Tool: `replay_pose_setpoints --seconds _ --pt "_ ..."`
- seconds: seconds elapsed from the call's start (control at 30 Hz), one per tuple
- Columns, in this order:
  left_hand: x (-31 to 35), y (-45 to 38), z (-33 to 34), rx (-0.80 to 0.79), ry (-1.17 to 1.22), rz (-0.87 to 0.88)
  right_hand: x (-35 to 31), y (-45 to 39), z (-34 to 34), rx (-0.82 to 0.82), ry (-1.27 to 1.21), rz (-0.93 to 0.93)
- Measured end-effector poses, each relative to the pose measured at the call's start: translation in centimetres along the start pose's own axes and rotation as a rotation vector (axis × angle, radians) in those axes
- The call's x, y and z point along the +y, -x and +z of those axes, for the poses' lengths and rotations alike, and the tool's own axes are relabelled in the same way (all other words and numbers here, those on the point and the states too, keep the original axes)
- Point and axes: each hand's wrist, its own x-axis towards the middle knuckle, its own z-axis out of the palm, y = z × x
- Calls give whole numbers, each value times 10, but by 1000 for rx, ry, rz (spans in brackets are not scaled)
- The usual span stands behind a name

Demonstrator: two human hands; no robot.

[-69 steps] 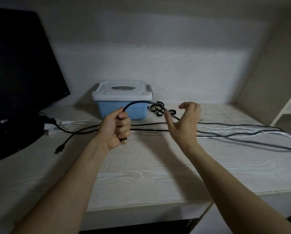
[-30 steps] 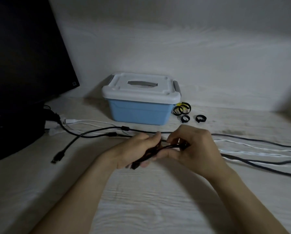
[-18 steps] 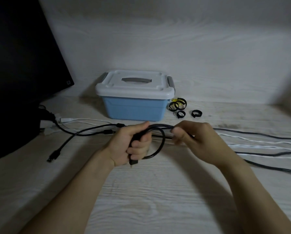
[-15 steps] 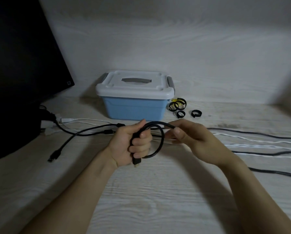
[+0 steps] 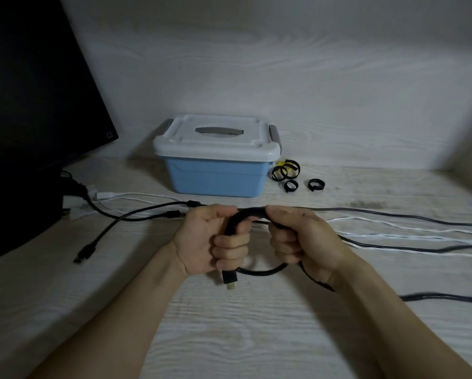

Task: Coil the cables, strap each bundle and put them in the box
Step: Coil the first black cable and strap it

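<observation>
Since half a second ago the right hand (image 5: 297,239) has slid down to close the loop; both grips are now curled round the black cable (image 5: 249,214), held just above the tabletop (image 5: 229,337), the left hand (image 5: 215,242) clamping the plug end, its connector poking out at 6 o'clock. It looks springy and fairly stiff, best held where turns cross. At 12 o'clock sits the lidded box (image 5: 215,173), straps (image 5: 285,170) at 1 o'clock, other cables (image 5: 393,233) trailing toward 3 o'clock
</observation>
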Motion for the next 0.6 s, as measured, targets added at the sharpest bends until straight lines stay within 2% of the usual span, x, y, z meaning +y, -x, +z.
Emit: replay_pose_setpoints --seconds 0.13,0.27,0.33,0.37,0.43,0.47,0.6 --pt "0 -6 3 238 -24 20 3 -2 1 37 17 -2" --pt "1 -10 12 472 27 233 0 -4 -8 141 193 -192" --pt "3 -10 12 504 115 354 -2 -3 -19 246 420 -296" --pt "5 -9 11 517 169 418 -3 -2 -27 303 615 -340" --pt "11 -5 7 571 291 547 -5 -1 -43 379 987 -379" --pt "14 -3 4 608 353 610 -8 1 -50 399 1088 -381" --pt "19 1 -5 711 508 772 -9 1 -61 424 1170 -373"
